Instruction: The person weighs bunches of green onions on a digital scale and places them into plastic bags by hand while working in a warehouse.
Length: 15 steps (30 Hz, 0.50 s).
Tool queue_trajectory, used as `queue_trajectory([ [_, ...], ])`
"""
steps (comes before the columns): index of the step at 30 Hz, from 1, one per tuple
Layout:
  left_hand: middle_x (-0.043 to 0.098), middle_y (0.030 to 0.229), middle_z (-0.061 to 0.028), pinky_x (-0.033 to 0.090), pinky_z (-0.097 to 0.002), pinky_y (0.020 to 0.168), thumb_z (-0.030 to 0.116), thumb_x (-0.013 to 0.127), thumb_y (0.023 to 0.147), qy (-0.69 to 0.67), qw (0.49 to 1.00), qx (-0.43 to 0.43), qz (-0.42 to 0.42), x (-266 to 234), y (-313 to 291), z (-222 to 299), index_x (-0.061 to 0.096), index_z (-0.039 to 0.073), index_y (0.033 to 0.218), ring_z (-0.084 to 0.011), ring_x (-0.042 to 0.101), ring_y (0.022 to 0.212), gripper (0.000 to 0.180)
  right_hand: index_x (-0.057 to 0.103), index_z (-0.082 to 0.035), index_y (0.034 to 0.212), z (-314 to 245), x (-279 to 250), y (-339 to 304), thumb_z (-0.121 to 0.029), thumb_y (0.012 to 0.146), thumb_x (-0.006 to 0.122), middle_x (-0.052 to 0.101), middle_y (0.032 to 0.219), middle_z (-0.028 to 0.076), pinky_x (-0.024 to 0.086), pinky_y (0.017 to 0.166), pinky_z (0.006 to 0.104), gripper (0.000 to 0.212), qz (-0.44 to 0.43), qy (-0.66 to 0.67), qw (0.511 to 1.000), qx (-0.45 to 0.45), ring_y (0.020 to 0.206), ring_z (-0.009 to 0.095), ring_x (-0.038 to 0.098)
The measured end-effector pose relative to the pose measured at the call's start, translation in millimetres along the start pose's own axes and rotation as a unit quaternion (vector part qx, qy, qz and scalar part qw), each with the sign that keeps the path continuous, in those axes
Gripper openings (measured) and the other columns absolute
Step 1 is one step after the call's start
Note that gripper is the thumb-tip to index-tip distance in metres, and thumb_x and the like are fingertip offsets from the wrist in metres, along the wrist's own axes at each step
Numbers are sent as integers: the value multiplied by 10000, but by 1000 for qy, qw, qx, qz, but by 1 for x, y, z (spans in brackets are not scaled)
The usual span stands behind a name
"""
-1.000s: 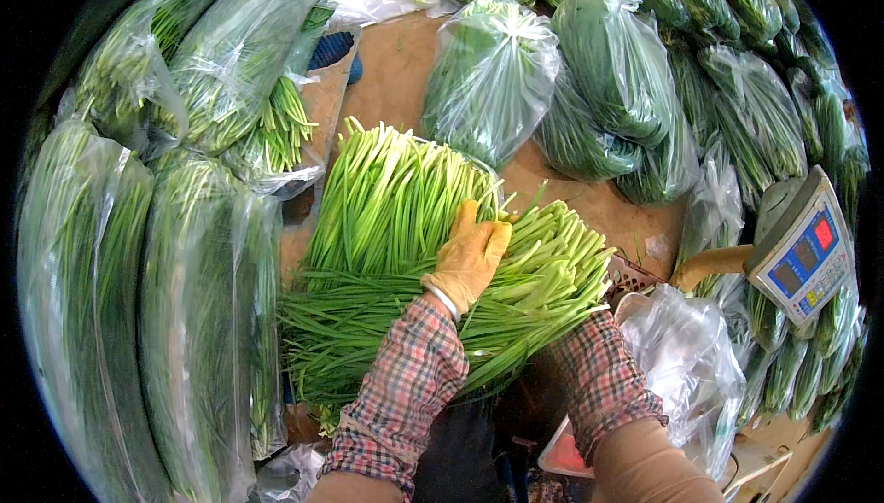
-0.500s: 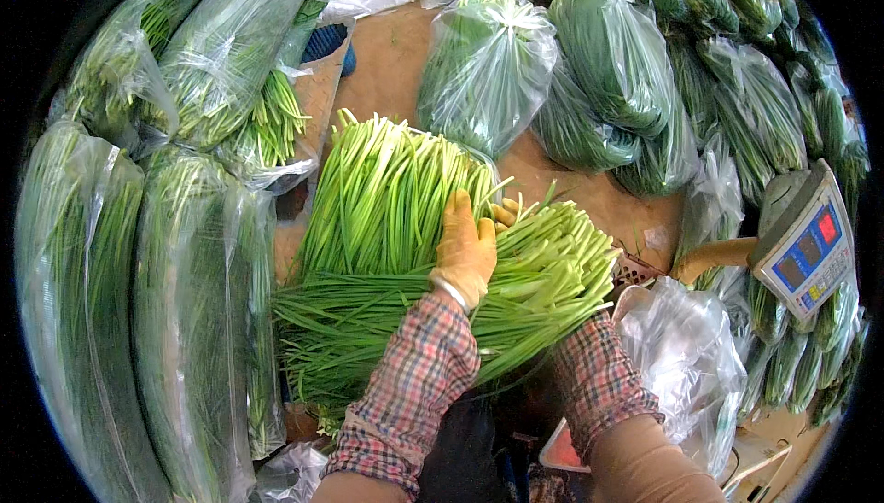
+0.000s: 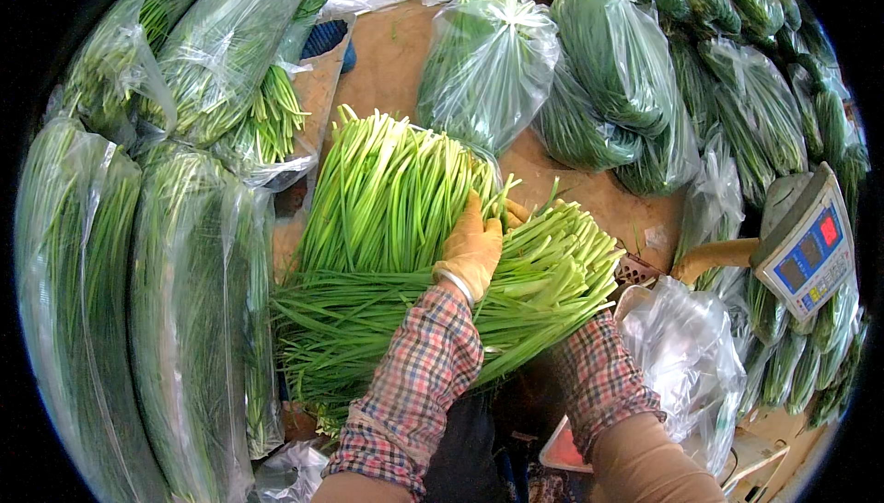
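A thick bunch of garlic chives [image 3: 552, 273], pale stem ends to the right, lies across my forearms' reach. My left hand [image 3: 471, 245], in a yellow-orange glove, is closed at the bunch's left side, its fingertips partly sunk among the stalks. Under the bunch goes my right forearm; my right hand [image 3: 517, 213] is mostly hidden, with only gloved fingers showing at the far side, curled round the stalks. Left of it stands a larger pile of loose chives [image 3: 387, 194], cut ends pointing away from me, with long green leaves spread sideways in front.
Bagged chives [image 3: 193, 319] line the left, and more filled bags [image 3: 488, 70] crowd the back and right. A scale display [image 3: 810, 250] stands at the right on a post. Crumpled clear plastic bags [image 3: 686, 356] lie below it. Brown board [image 3: 387, 61] shows behind the pile.
My left hand has shifted slightly right and tilted, its fingers settling further into the stalks. The bunch has barely moved.
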<state>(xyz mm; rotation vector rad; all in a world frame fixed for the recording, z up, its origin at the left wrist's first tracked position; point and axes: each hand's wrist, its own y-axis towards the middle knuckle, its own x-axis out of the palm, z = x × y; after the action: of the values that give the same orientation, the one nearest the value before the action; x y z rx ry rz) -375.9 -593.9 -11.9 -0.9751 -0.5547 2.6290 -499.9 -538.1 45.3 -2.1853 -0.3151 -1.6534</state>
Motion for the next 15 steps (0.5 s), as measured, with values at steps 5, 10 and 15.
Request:
queue_trajectory([
  [5,579,1037,-163,440,-387,815,283,450,901,138,988,31,-66,-9,-10,20,646,109,1024,-309,569,917,290,493,56,1199,-3,-2,-6,-647,876,316,544,1179,197,451,908,390,794,-1,4,1000,-7,1023,264,566],
  [10,557,1093,-152,457,-406,807,228,487,880,261,874,350,214,-12,-30,7,639,75,990,-326,558,942,242,491,61,1199,-6,0,-12,-646,877,314,542,1180,201,451,910,392,796,-6,7,1000,-10,1024,266,567],
  [15,495,1223,-218,454,-437,864,302,425,922,-78,967,240,-27,-39,-66,29,430,26,1221,-363,553,1004,406,489,65,1198,-9,1,-17,-644,878,313,541,1182,205,451,913,395,798,0,1,1000,-14,1025,267,567],
])
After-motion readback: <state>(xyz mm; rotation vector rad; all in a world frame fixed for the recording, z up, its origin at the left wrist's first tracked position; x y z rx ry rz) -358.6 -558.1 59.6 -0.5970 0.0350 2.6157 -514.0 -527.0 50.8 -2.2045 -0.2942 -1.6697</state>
